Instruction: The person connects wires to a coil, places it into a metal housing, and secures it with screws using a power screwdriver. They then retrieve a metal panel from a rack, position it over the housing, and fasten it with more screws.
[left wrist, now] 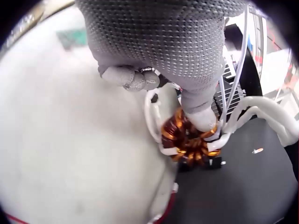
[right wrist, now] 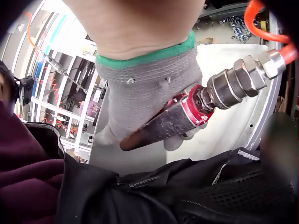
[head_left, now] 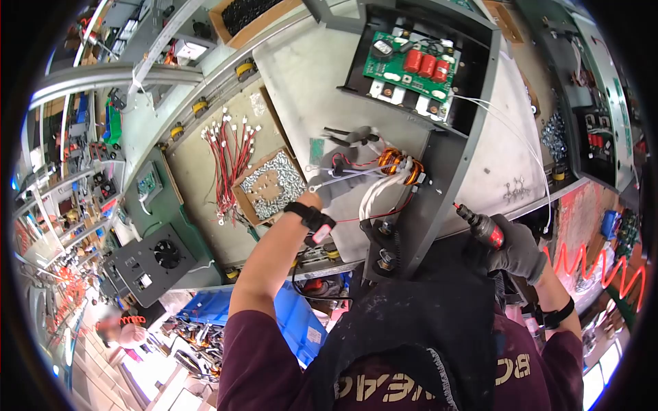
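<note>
gripping metal driver (head_left: 488, 231), touching ring-shaped copper coil (left wrist: 194, 151)

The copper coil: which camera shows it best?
The left wrist view, because the copper coil looks big and close there, with its ring of windings showing, though the left grip covers part. The head view shows it smaller, with white wires around it. The right wrist view doesn't show it.

The left wrist view's top edge cuts off the left hand (left wrist: 161, 44), which partly hides the coil (left wrist: 191, 151). The right hand (head_left: 515, 253) covers part of the red tool (head_left: 486, 231). Metal pieces (head_left: 286, 170) at left are too small to tell apart.
</note>
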A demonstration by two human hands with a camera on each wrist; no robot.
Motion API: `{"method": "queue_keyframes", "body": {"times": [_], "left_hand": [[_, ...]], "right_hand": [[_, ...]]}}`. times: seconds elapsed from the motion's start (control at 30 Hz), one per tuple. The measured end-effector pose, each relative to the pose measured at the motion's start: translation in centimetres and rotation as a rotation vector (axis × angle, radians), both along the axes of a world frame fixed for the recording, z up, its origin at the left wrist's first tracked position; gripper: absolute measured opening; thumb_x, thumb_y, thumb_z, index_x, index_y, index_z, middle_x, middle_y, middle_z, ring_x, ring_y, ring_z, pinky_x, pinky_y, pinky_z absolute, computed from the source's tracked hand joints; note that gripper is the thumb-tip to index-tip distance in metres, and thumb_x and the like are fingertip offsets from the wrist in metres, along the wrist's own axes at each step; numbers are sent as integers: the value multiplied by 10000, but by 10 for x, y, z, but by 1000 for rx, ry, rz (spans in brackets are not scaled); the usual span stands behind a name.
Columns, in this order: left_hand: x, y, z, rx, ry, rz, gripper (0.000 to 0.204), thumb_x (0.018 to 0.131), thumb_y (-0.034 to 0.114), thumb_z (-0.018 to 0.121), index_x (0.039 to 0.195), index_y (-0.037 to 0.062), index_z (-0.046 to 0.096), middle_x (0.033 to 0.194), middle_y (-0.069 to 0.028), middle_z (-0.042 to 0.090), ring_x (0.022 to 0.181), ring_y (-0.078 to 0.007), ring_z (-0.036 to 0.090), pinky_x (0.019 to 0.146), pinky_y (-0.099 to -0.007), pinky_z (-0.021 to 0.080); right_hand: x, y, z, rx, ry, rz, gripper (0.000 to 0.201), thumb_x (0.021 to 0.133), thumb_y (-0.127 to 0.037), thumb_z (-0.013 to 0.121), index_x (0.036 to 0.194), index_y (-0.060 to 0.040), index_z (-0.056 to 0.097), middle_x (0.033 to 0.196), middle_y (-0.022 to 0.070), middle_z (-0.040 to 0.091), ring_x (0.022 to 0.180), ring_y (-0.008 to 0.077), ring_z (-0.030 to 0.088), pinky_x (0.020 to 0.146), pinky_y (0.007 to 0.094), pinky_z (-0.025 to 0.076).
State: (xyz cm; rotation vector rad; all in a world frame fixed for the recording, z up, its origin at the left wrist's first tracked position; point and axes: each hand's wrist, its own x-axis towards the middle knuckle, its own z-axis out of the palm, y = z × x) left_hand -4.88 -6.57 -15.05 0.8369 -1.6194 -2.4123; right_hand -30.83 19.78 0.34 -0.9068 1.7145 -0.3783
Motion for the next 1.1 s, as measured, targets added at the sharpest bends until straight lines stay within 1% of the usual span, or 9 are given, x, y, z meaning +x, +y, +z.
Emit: {"method": "queue_keyframes", "body": {"times": [0.03, 0.07, 0.1, 0.23, 0.43, 0.53, 0.7, 0.77, 1.1], "left_hand": [[-9, 8, 5, 298, 104, 117, 628, 805, 191, 688, 1332, 67, 369, 1106, -78, 607, 975, -161, 609, 736, -291, 528], [-14, 8, 4, 306, 113, 135, 628, 805, 191, 688, 1332, 67, 369, 1106, -78, 607, 975, -161, 609, 736, -291, 528], [-18, 5, 4, -95, 37, 32, 577, 811, 204, 669, 1304, 68, 401, 1052, -80, 602, 928, -190, 617, 706, -304, 520], [-28, -3, 27, -981, -208, -349, 445, 802, 233, 640, 1203, 103, 499, 893, -109, 566, 812, -296, 609, 647, -364, 489], [-33, 2, 26, -880, -204, -274, 329, 786, 246, 659, 1078, 129, 563, 878, -131, 576, 797, -293, 610, 672, -374, 483], [-11, 15, 31, -627, 22, -13, 313, 838, 179, 656, 1115, 56, 577, 988, -99, 614, 885, -172, 620, 766, -311, 513], [-14, 20, 22, -283, 15, 65, 354, 804, 97, 677, 1137, 50, 568, 1003, -100, 617, 903, -190, 619, 778, -286, 502], [-17, 9, 34, -686, 30, -57, 380, 773, 94, 687, 1131, 63, 566, 975, -117, 612, 861, -231, 622, 729, -296, 494], [-23, 7, 43, -897, -159, -240, 467, 703, 136, 707, 1145, 99, 563, 872, -139, 589, 758, -288, 601, 641, -312, 463]], "right_hand": [[2, -2, 3, 11, 5, 19, 707, 545, -511, 797, 1064, -85, 574, 764, 139, 646, 757, 359, 637, 654, 407, 479], [3, -4, 5, -1, 78, 61, 717, 538, -503, 805, 1072, -85, 574, 770, 142, 649, 757, 361, 637, 652, 407, 481], [3, -8, 7, -14, 151, 104, 727, 531, -496, 814, 1081, -86, 575, 775, 146, 651, 756, 363, 637, 651, 408, 483], [6, -16, 14, -7, 237, 185, 700, 523, -379, 850, 1058, -32, 562, 799, 136, 657, 753, 338, 656, 654, 371, 499], [7, -15, 6, -23, 313, 217, 698, 564, -456, 840, 1053, -41, 563, 804, 127, 662, 727, 317, 661, 635, 369, 500], [8, -15, 2, -75, 329, 201, 709, 597, -598, 754, 1030, -70, 562, 718, 142, 636, 686, 363, 637, 584, 420, 492], [6, -16, 0, -86, 331, 231, 709, 583, -563, 776, 1035, -64, 555, 695, 138, 627, 665, 366, 631, 573, 430, 489], [5, -16, 1, -72, 349, 248, 706, 577, -548, 784, 1038, -66, 553, 694, 138, 628, 664, 364, 631, 572, 429, 490], [8, -20, 4, -98, 417, 257, 657, 564, -480, 805, 1024, -79, 561, 733, 134, 636, 683, 347, 634, 581, 415, 494]]}}
